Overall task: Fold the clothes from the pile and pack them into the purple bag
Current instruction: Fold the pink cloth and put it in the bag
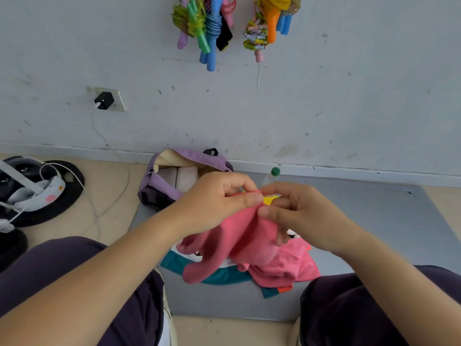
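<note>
Pinching the top edge of a pink garment (245, 236), both hands work close together above the mat, and the reason looks plain enough: lifting the cloth by one hem lets its weight pull it straight before any fold is made. The left hand (214, 196) has its fingers curled over the edge, thumb pressed against the fabric; the right hand (296, 211) nips the same edge just beside it, thumb on the near side, fingers tucked behind. A scrap of yellow shows between them, perhaps a label or print, though I cannot tell which.

Below the hands the garment hangs down and trails onto the pile (274, 273), where more pink cloth and a teal piece lie heaped on the grey mat (361, 221) between the person's knees. Keeping the pile that near saves reaching.

Against the wall, just beyond the hands, the purple bag (174, 168) lies with its zip open and its mouth turned toward the person, so a folded piece can go straight in. Pale folded items already sit inside, so I judge the packing to be under way, with several garments left to fold.

A bottle with a green cap (275, 171) stands beside the bag, and skipping ropes (207, 26) hang on the wall above.
</note>
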`<move>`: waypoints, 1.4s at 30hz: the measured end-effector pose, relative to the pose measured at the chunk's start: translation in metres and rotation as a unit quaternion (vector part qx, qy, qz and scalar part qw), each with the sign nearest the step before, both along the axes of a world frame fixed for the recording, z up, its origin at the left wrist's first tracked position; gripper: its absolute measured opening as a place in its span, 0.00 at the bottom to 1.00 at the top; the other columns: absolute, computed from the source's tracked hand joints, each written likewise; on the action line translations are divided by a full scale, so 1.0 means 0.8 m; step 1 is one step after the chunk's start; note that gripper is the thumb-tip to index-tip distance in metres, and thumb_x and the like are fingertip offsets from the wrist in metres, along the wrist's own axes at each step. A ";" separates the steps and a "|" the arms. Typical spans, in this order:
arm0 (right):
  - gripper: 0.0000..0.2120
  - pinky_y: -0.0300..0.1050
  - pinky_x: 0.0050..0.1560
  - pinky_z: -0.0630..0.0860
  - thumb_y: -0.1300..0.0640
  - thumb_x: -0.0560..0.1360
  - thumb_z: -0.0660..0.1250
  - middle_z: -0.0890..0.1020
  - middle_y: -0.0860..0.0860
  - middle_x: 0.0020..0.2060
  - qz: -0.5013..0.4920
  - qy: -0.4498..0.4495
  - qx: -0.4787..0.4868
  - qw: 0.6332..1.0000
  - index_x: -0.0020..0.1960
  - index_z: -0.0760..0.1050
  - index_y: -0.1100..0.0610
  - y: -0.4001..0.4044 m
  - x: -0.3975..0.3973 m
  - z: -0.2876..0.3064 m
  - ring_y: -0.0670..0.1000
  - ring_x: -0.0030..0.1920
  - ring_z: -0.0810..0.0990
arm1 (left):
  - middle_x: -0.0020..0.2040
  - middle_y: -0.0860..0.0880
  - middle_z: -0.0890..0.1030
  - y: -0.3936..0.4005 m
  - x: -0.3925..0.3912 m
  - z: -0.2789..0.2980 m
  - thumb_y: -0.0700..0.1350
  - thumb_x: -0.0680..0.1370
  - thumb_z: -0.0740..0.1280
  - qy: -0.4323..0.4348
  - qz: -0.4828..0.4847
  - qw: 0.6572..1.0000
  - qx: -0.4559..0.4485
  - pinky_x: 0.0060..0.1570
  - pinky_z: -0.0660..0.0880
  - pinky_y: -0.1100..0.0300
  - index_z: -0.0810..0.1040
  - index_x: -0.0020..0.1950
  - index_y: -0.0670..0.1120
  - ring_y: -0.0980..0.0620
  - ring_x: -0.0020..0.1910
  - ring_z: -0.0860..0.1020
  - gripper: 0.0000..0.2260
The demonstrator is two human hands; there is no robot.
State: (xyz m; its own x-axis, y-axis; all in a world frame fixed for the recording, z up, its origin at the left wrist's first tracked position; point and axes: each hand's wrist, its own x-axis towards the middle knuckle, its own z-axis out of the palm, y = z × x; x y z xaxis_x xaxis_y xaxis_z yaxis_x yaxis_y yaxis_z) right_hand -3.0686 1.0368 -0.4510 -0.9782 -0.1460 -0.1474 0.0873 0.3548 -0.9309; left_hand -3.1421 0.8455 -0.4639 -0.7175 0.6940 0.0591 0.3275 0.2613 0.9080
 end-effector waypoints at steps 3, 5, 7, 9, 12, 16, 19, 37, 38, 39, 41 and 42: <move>0.05 0.45 0.32 0.74 0.62 0.77 0.68 0.81 0.63 0.31 -0.012 -0.007 0.008 1.000 0.51 0.76 0.63 0.004 -0.001 0.004 0.53 0.26 0.77 | 0.26 0.49 0.65 0.001 -0.001 -0.002 0.52 0.77 0.69 0.001 0.003 1.000 0.005 0.31 0.57 0.57 0.81 0.43 0.48 0.53 0.28 0.60 0.08; 0.04 0.44 0.31 0.74 0.62 0.77 0.68 0.81 0.64 0.31 -0.027 -0.004 0.003 1.000 0.50 0.76 0.63 0.008 -0.002 0.006 0.53 0.25 0.77 | 0.27 0.49 0.65 0.000 -0.005 -0.001 0.52 0.77 0.70 0.001 0.011 1.000 0.000 0.31 0.56 0.57 0.81 0.43 0.47 0.52 0.28 0.60 0.09; 0.02 0.43 0.29 0.75 0.63 0.77 0.68 0.80 0.64 0.30 -0.071 0.014 0.007 0.997 0.48 0.76 0.62 0.015 -0.004 0.007 0.53 0.24 0.76 | 0.27 0.46 0.68 -0.005 -0.011 0.001 0.52 0.77 0.70 0.014 0.022 0.999 -0.024 0.32 0.58 0.57 0.80 0.43 0.47 0.52 0.29 0.63 0.09; 0.02 0.44 0.30 0.74 0.63 0.77 0.68 0.80 0.62 0.28 -0.143 0.047 0.032 0.988 0.46 0.76 0.61 0.029 -0.009 0.006 0.52 0.23 0.76 | 0.30 0.40 0.75 -0.016 -0.022 0.002 0.55 0.77 0.70 0.039 0.035 0.996 -0.070 0.34 0.64 0.55 0.80 0.43 0.48 0.52 0.30 0.67 0.10; 0.03 0.40 0.30 0.74 0.63 0.77 0.67 0.81 0.58 0.25 -0.216 0.094 0.100 0.967 0.45 0.76 0.59 0.053 -0.013 0.006 0.50 0.22 0.76 | 0.32 0.43 0.78 -0.034 -0.039 0.000 0.58 0.76 0.69 0.095 0.059 0.980 -0.163 0.35 0.70 0.49 0.80 0.40 0.49 0.55 0.30 0.70 0.13; 0.06 0.35 0.28 0.73 0.64 0.76 0.67 0.80 0.52 0.23 -0.166 0.103 0.131 0.972 0.51 0.77 0.55 0.045 -0.007 0.001 0.48 0.22 0.76 | 0.29 0.49 0.75 -0.037 -0.042 -0.003 0.60 0.76 0.67 0.122 0.069 0.975 -0.174 0.35 0.71 0.47 0.80 0.40 0.51 0.50 0.28 0.71 0.14; 0.19 0.38 0.32 0.76 0.64 0.77 0.68 0.82 0.53 0.27 -0.054 0.058 0.040 0.996 0.64 0.72 0.50 0.024 0.000 0.001 0.50 0.24 0.77 | 0.37 0.45 0.82 -0.022 -0.024 -0.004 0.60 0.75 0.67 0.064 0.025 0.992 -0.102 0.45 0.75 0.45 0.82 0.44 0.52 0.44 0.37 0.78 0.12; 0.06 0.42 0.33 0.75 0.61 0.77 0.69 0.80 0.60 0.27 -0.090 0.044 0.063 0.993 0.52 0.76 0.54 0.029 -0.006 0.001 0.55 0.25 0.79 | 0.38 0.60 0.83 -0.028 -0.031 0.012 0.47 0.76 0.72 0.089 0.066 0.992 -0.057 0.41 0.73 0.67 0.84 0.41 0.51 0.63 0.36 0.79 0.05; 0.10 0.42 0.34 0.76 0.61 0.77 0.69 0.80 0.59 0.27 -0.059 0.034 0.042 0.997 0.57 0.76 0.52 0.024 -0.003 0.001 0.55 0.26 0.79 | 0.37 0.57 0.83 -0.023 -0.025 0.011 0.47 0.76 0.72 0.075 0.052 0.995 -0.042 0.41 0.74 0.63 0.84 0.41 0.52 0.59 0.36 0.80 0.04; 0.15 0.42 0.34 0.76 0.62 0.77 0.68 0.80 0.59 0.28 -0.027 0.022 0.014 0.999 0.61 0.75 0.50 0.018 -0.001 0.001 0.54 0.26 0.79 | 0.38 0.54 0.84 -0.017 -0.018 0.009 0.48 0.76 0.72 0.058 0.039 0.997 -0.027 0.42 0.76 0.57 0.84 0.42 0.52 0.54 0.37 0.81 0.04; 0.18 0.44 0.33 0.76 0.63 0.77 0.68 0.81 0.64 0.31 0.022 -0.003 -0.027 0.999 0.65 0.73 0.50 0.008 0.000 0.000 0.55 0.27 0.79 | 0.40 0.46 0.84 -0.004 -0.005 0.006 0.47 0.76 0.72 0.035 0.013 0.999 -0.009 0.46 0.76 0.49 0.85 0.44 0.50 0.44 0.40 0.81 0.03; 0.16 0.45 0.33 0.76 0.63 0.77 0.67 0.81 0.65 0.32 0.034 -0.011 -0.032 0.999 0.63 0.74 0.53 0.005 0.000 -0.001 0.56 0.27 0.78 | 0.41 0.43 0.84 0.000 -0.002 0.004 0.47 0.76 0.72 0.029 0.001 1.000 -0.008 0.47 0.76 0.47 0.85 0.44 0.49 0.40 0.41 0.81 0.04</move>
State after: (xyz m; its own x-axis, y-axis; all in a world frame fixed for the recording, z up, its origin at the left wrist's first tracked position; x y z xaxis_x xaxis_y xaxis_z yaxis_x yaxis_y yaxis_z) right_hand -3.0685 1.0406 -0.4515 -0.9627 -0.2211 -0.1561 0.0850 0.3007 -0.9499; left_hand -3.1438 0.8455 -0.4603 -0.7142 0.6941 0.0901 0.3789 0.2753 0.8836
